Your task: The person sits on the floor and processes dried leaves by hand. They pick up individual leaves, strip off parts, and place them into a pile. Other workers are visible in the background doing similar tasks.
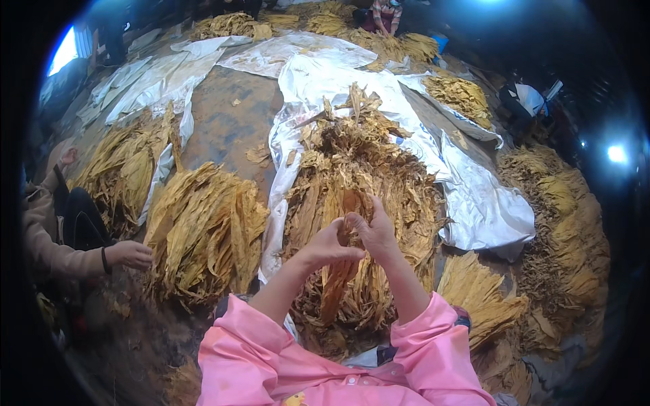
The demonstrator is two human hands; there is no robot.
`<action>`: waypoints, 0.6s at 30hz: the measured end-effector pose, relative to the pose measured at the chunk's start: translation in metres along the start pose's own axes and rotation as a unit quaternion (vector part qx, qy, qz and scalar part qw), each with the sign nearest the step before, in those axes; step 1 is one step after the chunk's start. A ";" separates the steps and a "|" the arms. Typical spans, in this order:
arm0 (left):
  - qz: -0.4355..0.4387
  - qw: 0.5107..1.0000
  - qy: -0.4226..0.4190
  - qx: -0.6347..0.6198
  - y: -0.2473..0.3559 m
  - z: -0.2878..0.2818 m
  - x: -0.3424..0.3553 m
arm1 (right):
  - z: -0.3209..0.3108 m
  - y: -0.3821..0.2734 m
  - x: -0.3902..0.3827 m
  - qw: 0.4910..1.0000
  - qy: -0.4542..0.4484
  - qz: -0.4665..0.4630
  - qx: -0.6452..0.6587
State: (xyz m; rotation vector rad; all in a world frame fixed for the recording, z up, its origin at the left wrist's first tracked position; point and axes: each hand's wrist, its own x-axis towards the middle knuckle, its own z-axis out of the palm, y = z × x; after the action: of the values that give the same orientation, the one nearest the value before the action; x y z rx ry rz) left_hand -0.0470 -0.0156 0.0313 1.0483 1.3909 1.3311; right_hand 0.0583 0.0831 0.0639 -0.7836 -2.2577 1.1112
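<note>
I observe, through the head camera, two bare hands working above a pile of dried leaves; bearings are taken from the hands, with twelve straight ahead. A brown leaf strip (338, 291) is held upright at the centre, its lower end hanging toward six o'clock over the near part of the large leaf pile (399, 216).

The right hand (374, 233) is clamped on the strip, thumb and fingers meeting about it. The left hand (328, 247) curves around it, thumb and fingertips apart; I cannot tell how firmly it presses. The hands are together at the strip. Both forearms emerge from pink sleeves (430, 331).

The large pile extends toward twelve. A white sheet (474, 210) shows past its far end and between two and three. I note bare floor (230, 101) at eleven.

At nine stands a second leaf pile (210, 230); a co-worker's hand (128, 255), dark band at the wrist, is just beside it. A paler leaf bundle (477, 298) lies at four, and a long leaf heap (569, 237) at three. Far off at twelve, another person (387, 15) bends over leaves. A bright lamp (617, 154) shows between two and three.
</note>
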 end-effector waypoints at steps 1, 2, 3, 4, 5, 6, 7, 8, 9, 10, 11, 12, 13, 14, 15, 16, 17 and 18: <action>-0.013 0.996 -0.026 -0.080 0.001 -0.003 0.000 | 0.003 0.001 -0.001 0.996 -0.005 -0.009 0.091; -0.026 0.986 -0.052 -0.159 0.004 -0.006 0.000 | 0.006 0.000 -0.004 0.995 -0.003 -0.018 0.098; -0.068 0.975 -0.081 -0.197 0.009 -0.007 -0.002 | 0.007 -0.002 -0.008 0.994 0.000 -0.027 0.106; -0.062 0.975 -0.080 -0.198 0.005 -0.007 -0.002 | 0.008 -0.007 -0.011 0.993 0.001 -0.038 0.113; -0.056 0.975 -0.080 -0.199 -0.001 -0.007 -0.001 | 0.009 -0.013 -0.014 0.995 0.019 -0.013 0.094; -0.050 0.975 -0.080 -0.199 -0.004 -0.006 -0.001 | 0.009 -0.012 -0.015 0.997 0.020 -0.011 0.080; -0.075 0.972 -0.090 -0.205 -0.003 -0.004 -0.001 | 0.007 -0.009 -0.015 0.998 0.023 -0.010 0.065; -0.100 0.967 -0.100 -0.210 0.000 -0.002 -0.001 | 0.005 -0.006 -0.015 0.998 0.025 -0.008 0.050; -0.125 0.962 -0.111 -0.216 0.002 0.001 -0.001 | 0.004 0.001 -0.014 0.998 0.019 -0.005 0.064; -0.123 0.959 -0.107 -0.232 0.003 0.004 -0.002 | 0.002 0.006 -0.013 0.997 0.012 -0.001 0.079; -0.122 0.956 -0.103 -0.248 0.002 0.009 -0.002 | 0.001 0.011 -0.014 0.996 0.006 0.002 0.094; -0.121 0.952 -0.099 -0.264 0.002 0.012 -0.003 | -0.001 0.014 -0.015 0.989 -0.012 0.030 0.142; -0.126 0.951 -0.100 -0.266 0.003 0.014 -0.004 | -0.002 0.014 -0.016 0.980 -0.031 0.056 0.190; -0.131 0.949 -0.102 -0.268 0.004 0.015 -0.004 | -0.003 0.015 -0.017 0.967 -0.050 0.082 0.238; -0.136 0.948 -0.104 -0.270 0.005 0.017 -0.004 | -0.003 0.013 -0.018 0.946 -0.038 0.115 0.301; -0.130 0.948 -0.099 -0.274 0.003 0.018 -0.004 | -0.001 0.009 -0.019 0.919 -0.027 0.147 0.364; -0.123 0.948 -0.093 -0.278 0.000 0.020 -0.004 | 0.000 0.006 -0.020 0.888 -0.016 0.177 0.424; -0.117 0.948 -0.087 -0.282 -0.002 0.021 -0.004 | 0.000 0.003 -0.021 0.865 -0.011 0.204 0.458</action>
State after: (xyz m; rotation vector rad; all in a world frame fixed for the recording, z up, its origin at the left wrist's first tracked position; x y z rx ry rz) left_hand -0.0259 -0.0152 0.0299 0.5776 0.8861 1.3114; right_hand 0.0742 0.0702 0.0576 -0.8130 -1.2879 2.1363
